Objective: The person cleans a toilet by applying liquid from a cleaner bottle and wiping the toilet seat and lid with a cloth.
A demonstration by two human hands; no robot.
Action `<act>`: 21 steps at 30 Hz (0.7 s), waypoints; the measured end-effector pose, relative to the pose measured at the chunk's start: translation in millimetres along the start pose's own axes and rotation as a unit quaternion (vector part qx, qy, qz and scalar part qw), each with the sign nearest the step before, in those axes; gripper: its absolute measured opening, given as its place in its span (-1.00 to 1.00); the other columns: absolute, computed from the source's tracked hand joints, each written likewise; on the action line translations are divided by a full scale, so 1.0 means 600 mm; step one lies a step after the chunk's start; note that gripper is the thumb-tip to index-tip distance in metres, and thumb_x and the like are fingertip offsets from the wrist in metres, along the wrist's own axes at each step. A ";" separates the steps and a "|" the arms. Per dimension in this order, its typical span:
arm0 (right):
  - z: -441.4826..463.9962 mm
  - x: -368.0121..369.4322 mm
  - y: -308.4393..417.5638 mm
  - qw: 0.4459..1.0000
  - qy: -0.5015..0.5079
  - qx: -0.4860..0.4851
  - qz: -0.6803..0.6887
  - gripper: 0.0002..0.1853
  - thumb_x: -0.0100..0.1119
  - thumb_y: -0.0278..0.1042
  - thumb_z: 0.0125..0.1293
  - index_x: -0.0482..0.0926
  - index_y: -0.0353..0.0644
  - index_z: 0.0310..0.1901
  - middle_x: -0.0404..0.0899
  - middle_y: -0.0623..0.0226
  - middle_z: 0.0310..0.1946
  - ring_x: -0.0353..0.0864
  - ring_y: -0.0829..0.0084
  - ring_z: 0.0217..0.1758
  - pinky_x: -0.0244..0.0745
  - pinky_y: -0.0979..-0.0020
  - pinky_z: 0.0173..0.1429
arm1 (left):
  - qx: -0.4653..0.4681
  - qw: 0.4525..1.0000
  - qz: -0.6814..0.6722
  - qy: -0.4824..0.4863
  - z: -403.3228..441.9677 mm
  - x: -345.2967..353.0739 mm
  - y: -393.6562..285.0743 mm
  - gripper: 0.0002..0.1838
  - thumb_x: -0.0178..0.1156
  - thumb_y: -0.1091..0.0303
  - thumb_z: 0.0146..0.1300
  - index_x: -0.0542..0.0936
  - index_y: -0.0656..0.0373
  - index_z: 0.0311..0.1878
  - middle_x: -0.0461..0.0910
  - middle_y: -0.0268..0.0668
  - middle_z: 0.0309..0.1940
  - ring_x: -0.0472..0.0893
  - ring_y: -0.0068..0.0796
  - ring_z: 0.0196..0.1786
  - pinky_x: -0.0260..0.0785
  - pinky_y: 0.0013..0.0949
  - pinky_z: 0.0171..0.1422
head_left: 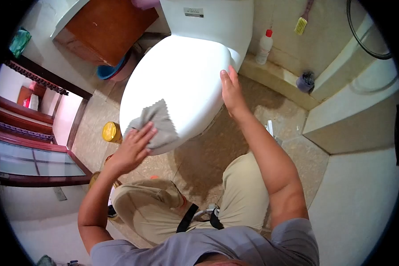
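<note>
Cloth [164, 120] is pressed onto the near left part of the closed lid [177, 77] by the left hand [134, 146], its fingers laid out over the fabric rather than visibly wrapped around it. The lid's right edge is met by the right hand [232, 93]; whether that edge is clasped or only touched cannot be told, as the underside is hidden. Because the cloth seems to be held mainly by pressure, it could be bunched or left behind if the palm is slid too lightly, and its loose far corner could be folded under. So near the rim, it could also be pushed over the curve and dropped to the floor [292, 119]. The tin [111, 132], set just beside the lid's left side, could be knocked if the left arm is swung outward.
</note>
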State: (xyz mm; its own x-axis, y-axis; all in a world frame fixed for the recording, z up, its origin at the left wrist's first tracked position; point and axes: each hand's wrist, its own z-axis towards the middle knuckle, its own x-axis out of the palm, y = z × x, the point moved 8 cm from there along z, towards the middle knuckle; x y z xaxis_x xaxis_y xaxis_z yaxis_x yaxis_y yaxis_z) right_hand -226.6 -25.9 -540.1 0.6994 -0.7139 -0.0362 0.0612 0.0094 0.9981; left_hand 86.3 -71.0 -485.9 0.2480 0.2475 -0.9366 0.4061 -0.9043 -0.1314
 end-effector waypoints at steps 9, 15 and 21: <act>0.000 -0.001 0.001 0.999 -0.002 0.011 0.046 -0.21 -0.28 0.25 0.42 -0.02 -0.25 0.43 0.19 -0.14 0.34 0.18 0.00 0.41 0.07 0.19 0.44 | -0.086 0.976 0.011 -0.200 0.270 -0.065 0.218 -0.37 -0.27 -0.04 0.45 0.02 0.00 0.49 -0.08 -0.13 0.50 -0.02 -0.02 0.50 -0.23 0.02 0.52; 0.001 -0.006 0.015 0.990 -0.012 0.027 0.137 -0.21 -0.28 0.22 0.44 -0.06 -0.29 0.43 0.06 -0.05 0.40 0.05 0.16 0.46 -0.08 0.27 0.48 | -0.013 0.977 0.143 -0.160 0.550 -0.154 0.040 -0.45 -0.28 0.00 0.47 0.27 0.09 0.39 0.09 -0.16 0.46 0.09 -0.12 0.48 -0.08 -0.09 0.51; 0.015 -0.016 0.020 0.975 -0.053 -0.036 0.212 -0.21 -0.34 0.23 0.45 -0.05 -0.35 0.41 0.13 -0.04 0.36 0.13 0.19 0.43 0.02 0.30 0.45 | 0.188 0.943 0.164 -0.220 0.558 -0.111 -0.154 -0.59 0.00 0.12 0.30 0.51 -0.03 0.18 0.29 -0.31 0.36 0.24 -0.21 0.39 0.07 0.01 0.41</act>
State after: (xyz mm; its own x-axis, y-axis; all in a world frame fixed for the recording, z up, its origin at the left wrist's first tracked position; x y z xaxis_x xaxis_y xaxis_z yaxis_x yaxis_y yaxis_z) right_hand -239.3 -25.3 -527.3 0.5951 -0.7033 0.3890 -0.1647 0.3670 0.9155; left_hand -261.9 -120.4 -520.3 -0.1166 -0.1610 -0.9800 0.0088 -0.9869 0.1611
